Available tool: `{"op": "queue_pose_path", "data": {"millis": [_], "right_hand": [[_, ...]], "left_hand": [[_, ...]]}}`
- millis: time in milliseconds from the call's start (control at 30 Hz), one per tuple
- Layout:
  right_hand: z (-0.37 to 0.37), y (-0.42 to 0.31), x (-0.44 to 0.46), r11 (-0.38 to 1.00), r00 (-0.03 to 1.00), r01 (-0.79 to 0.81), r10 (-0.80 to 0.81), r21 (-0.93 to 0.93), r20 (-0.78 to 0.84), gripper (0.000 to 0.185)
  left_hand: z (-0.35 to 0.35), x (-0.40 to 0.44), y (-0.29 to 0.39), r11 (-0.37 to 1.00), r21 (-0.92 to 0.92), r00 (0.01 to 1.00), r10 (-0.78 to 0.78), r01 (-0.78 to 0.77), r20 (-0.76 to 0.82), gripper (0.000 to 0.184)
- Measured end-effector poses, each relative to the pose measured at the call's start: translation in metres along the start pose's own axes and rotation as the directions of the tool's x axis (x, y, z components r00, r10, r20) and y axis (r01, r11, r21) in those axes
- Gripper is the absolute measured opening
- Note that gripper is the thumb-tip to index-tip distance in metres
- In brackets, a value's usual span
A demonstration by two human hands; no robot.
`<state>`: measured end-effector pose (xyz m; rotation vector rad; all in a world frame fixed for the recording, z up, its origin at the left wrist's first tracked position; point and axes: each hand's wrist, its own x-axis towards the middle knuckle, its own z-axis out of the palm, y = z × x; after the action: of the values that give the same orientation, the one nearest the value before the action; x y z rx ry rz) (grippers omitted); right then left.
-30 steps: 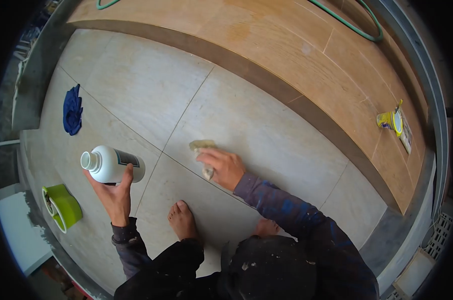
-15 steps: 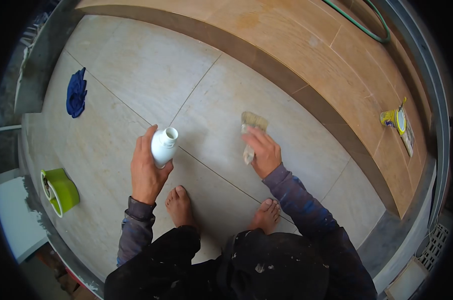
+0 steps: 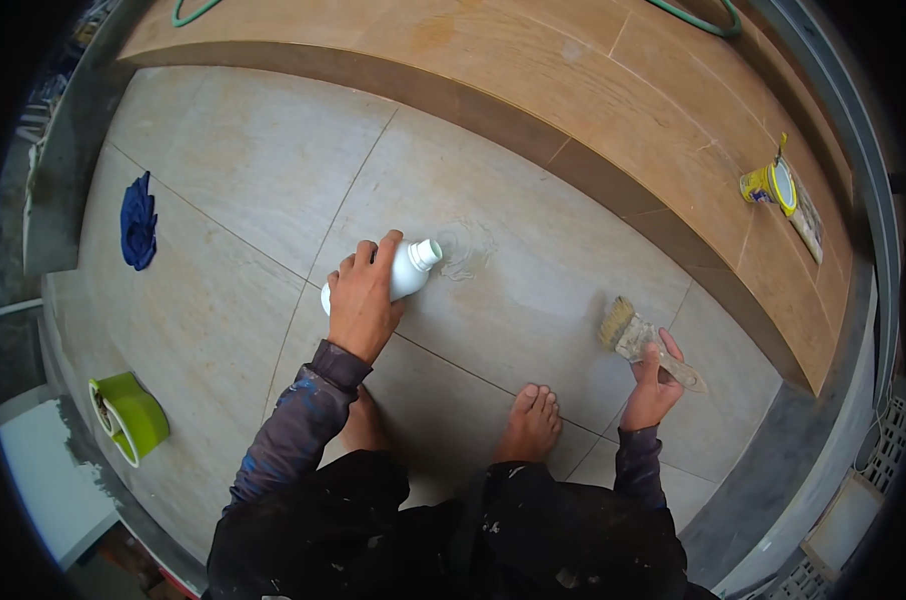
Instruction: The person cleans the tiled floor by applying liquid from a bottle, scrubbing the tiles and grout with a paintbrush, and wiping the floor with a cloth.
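My left hand [image 3: 365,300] is wrapped round a white plastic bottle [image 3: 409,272], which is tilted with its uncapped mouth toward the right. Just beyond the mouth, a clear wet patch [image 3: 465,250] with swirls lies on the pale tiled floor [image 3: 243,150]. At the right, my right hand [image 3: 655,385] grips a wide paintbrush [image 3: 635,338] by its worn handle. The brush is held off to the side, with its yellowish bristles pointing up and left. The bottle's lower part is partly hidden behind my left hand.
A blue cloth [image 3: 139,222] lies at the far left, with a green container [image 3: 131,418] nearer me. On the brown tiled step [image 3: 473,50] are a yellow can [image 3: 770,187] and a green hose [image 3: 698,18]. My bare feet [image 3: 531,424] stand on the floor.
My left hand has moved right and tipped the bottle over; a wet patch now shows by its mouth. My right hand has carried the brush right and toward me.
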<state>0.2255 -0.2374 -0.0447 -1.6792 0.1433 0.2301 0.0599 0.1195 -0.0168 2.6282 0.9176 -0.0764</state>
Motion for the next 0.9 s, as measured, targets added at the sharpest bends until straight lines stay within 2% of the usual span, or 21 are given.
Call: {"op": "queue_pose_path", "data": {"millis": [33,100,133,167,200,233,267,300,400,500,533,567,633,667,700,733,767,800,833,867,900], "right_hand": [[-0.013,0.008,0.004,0.999,0.997,0.049,-0.049,-0.008,-0.053,0.032],[-0.035,0.017,0.016,0.995,0.988,0.103,-0.104,-0.015,-0.113,0.031],[-0.041,0.018,0.022,0.924,0.961,0.209,-0.254,-0.319,-0.107,0.028],[-0.041,0.022,0.026,0.755,0.92,0.288,-0.39,-0.589,-0.051,0.026],[-0.03,0.023,0.023,0.759,0.919,0.293,-0.391,-0.582,-0.048,0.026],[-0.013,0.024,0.016,0.642,0.911,0.321,-0.409,-0.697,0.043,0.024],[0.007,0.024,0.008,0.502,0.899,0.353,-0.414,-0.79,0.139,0.022],[0.04,0.024,-0.006,0.499,0.895,0.398,-0.395,-0.77,0.206,0.024],[0.159,0.017,-0.053,0.633,0.842,0.518,-0.262,-0.575,0.471,0.032],[0.31,0.019,-0.073,0.765,0.664,0.605,-0.332,-0.221,0.67,0.029],[0.353,0.014,-0.077,0.779,0.638,0.613,-0.387,-0.135,0.666,0.02],[0.382,0.02,-0.075,0.854,0.632,0.521,-0.372,-0.017,0.679,0.017],[0.362,0.02,-0.062,0.952,0.741,0.296,-0.178,-0.076,0.647,0.019],[0.332,0.037,-0.039,0.938,0.829,0.313,-0.192,-0.15,0.526,0.022],[0.295,0.037,-0.018,0.983,0.931,0.179,-0.154,-0.045,0.332,0.016],[0.252,0.036,0.004,0.985,0.972,0.169,-0.16,-0.037,0.175,0.012],[0.22,0.034,0.02,0.933,0.942,0.336,-0.334,-0.131,0.033,0.01],[0.227,0.025,0.018,0.927,0.938,0.346,-0.345,-0.143,0.03,0.01],[0.232,0.011,0.012,0.815,0.927,0.344,-0.375,-0.466,0.027,0.01],[0.245,-0.005,0.014,0.613,0.909,0.306,-0.416,-0.728,0.031,0.01],[0.286,-0.009,0.002,0.672,0.856,0.488,-0.493,-0.557,0.155,0.01]], "left_hand": [[0.0,0.002,0.001,1.0,0.001,1.0,0.016,-0.016,0.004,0.09],[-0.003,0.007,0.001,0.968,-0.252,0.998,0.011,-0.025,-0.057,0.087],[-0.005,0.009,0.0,0.968,-0.249,0.998,0.018,-0.033,-0.062,0.087],[-0.009,0.007,-0.002,0.944,-0.327,0.992,-0.001,-0.041,-0.126,0.084],[-0.014,0.005,-0.007,0.915,-0.4,0.982,-0.029,-0.05,-0.188,0.082],[-0.021,0.002,-0.016,0.917,-0.396,0.98,-0.033,-0.048,-0.196,0.082],[-0.029,-0.001,-0.026,0.878,-0.478,0.974,-0.072,-0.039,-0.213,0.083],[-0.037,-0.005,-0.038,0.829,-0.558,0.968,-0.112,-0.034,-0.225,0.086],[-0.06,-0.023,-0.074,0.82,-0.569,0.93,-0.259,0.069,-0.26,0.088],[-0.072,-0.033,-0.117,0.827,-0.554,0.877,-0.333,0.096,-0.345,0.085],[-0.074,-0.033,-0.133,0.818,-0.567,0.88,-0.333,0.092,-0.338,0.085],[-0.076,-0.03,-0.15,0.807,-0.583,0.854,-0.366,0.094,-0.37,0.086],[-0.086,-0.031,-0.174,0.8,-0.585,0.811,-0.428,0.134,-0.4,0.089],[-0.089,-0.027,-0.186,0.786,-0.607,0.805,-0.434,0.119,-0.404,0.089],[-0.091,-0.027,-0.198,0.764,-0.637,0.79,-0.455,0.108,-0.411,0.089],[-0.092,-0.034,-0.209,0.741,-0.662,0.782,-0.477,0.113,-0.4,0.09],[-0.093,-0.035,-0.215,0.741,-0.66,0.77,-0.489,0.121,-0.408,0.09],[-0.092,-0.036,-0.221,0.731,-0.672,0.773,-0.491,0.115,-0.402,0.09],[-0.09,-0.041,-0.225,0.733,-0.671,0.764,-0.495,0.113,-0.413,0.09],[-0.089,-0.038,-0.227,0.735,-0.672,0.75,-0.495,0.092,-0.439,0.091],[-0.089,-0.033,-0.226,0.726,-0.685,0.758,-0.48,0.061,-0.441,0.091]]}}
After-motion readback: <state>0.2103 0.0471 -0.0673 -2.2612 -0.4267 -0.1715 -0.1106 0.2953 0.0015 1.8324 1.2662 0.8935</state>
